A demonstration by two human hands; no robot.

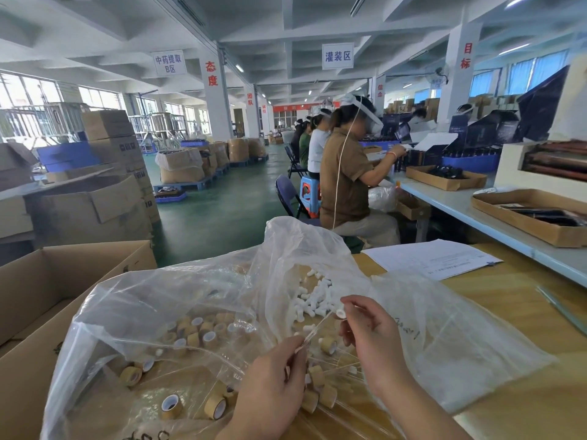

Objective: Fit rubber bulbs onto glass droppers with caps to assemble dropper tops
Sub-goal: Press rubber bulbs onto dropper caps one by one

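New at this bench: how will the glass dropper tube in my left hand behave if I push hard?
Probably stiff but fragile: the glass dropper tube pinched by your left hand is clear and slim, so pushing the white rubber bulb in your right hand on crooked could snap it. Likely light, and smooth enough to slip.

Both bare: left hand, right hand; wrists, forearms uncovered up to frame edge.
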